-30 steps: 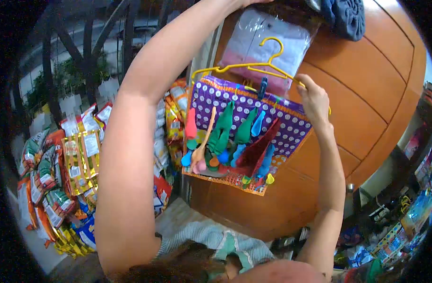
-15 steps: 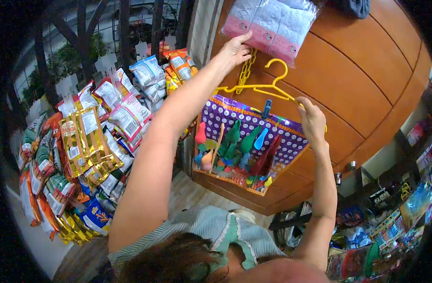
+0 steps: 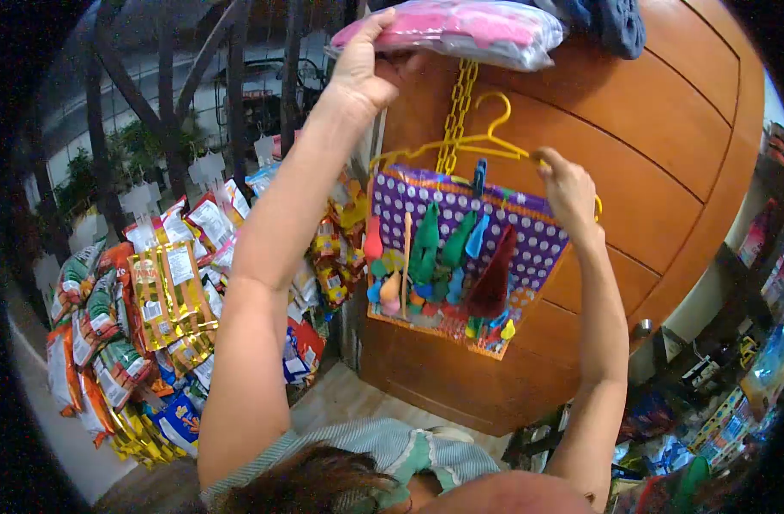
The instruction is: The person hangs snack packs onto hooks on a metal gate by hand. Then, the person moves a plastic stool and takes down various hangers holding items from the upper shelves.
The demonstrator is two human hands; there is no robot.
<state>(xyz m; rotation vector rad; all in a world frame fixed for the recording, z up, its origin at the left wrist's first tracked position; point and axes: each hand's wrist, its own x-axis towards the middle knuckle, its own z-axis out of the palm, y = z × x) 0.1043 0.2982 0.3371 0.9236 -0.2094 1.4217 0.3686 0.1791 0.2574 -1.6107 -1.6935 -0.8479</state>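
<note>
My left hand (image 3: 365, 73) is raised and closed on the near left corner of a clear plastic pack of folded cloth (image 3: 469, 27), pink and whitish, seen almost edge-on. Lower on the right, my right hand (image 3: 570, 190) grips the right arm of a yellow plastic clothes hanger (image 3: 460, 144). A purple dotted card of balloons (image 3: 452, 248) hangs from this hanger, with a blue clip (image 3: 480, 176) at its upper edge. Behind the hanger a yellow plastic chain (image 3: 457, 111) runs up and passes out of sight behind the pack.
An orange-brown wooden door (image 3: 632, 171) stands behind the hanger. Many snack packets (image 3: 169, 291) hang at left before a dark grille (image 3: 165, 94). Dark folded cloth (image 3: 619, 30) is at the top. Goods (image 3: 726, 420) crowd the lower right.
My left hand has carried the cloth pack up and left, tilting it from face-on to nearly edge-on. More of the chain shows. My right hand keeps its hold on the hanger.
</note>
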